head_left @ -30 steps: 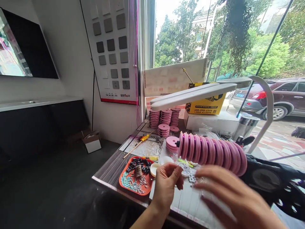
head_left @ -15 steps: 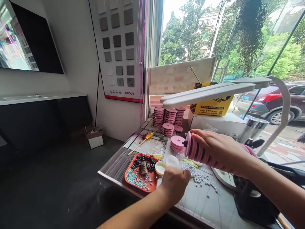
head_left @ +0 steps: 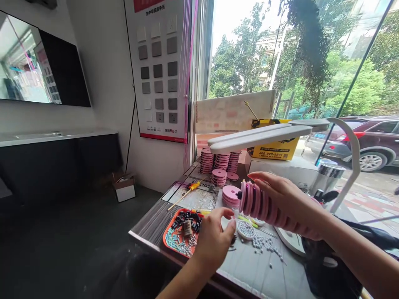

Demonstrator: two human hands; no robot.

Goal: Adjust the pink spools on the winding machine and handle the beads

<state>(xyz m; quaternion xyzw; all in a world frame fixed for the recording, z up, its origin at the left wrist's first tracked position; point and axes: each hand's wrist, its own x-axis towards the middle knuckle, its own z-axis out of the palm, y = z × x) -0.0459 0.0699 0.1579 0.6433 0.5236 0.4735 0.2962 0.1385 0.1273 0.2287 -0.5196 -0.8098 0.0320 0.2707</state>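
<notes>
A row of pink spools (head_left: 256,203) lies on a dark-ended rod in front of me. My right hand (head_left: 282,193) rests over the top of the row, fingers stretched towards its near end. My left hand (head_left: 215,236) hovers above the table edge, thumb and forefinger apart. Whether a thin thread runs between them, I cannot make out. Just beside that hand is an orange tray (head_left: 166,236) of black, turquoise and silvery small parts, partly hidden by the wrist. To its right stands a round dish (head_left: 246,229) of pale beads, with loose beads (head_left: 263,243) spilled alongside.
Pink spools stand in stacks (head_left: 222,162) at the back, and a nearer pile (head_left: 230,195) sits by the rod. A white lamp (head_left: 264,137) arches over the table. Behind are a yellow box (head_left: 274,143) and a metal cup (head_left: 328,176). A yellow-tipped stick (head_left: 183,195) lies left.
My left hand has gone from a closed fist to parted thumb and forefinger, shifting slightly left. My right hand's fingers look straighter over the spools. The camera view has tilted up a little.
</notes>
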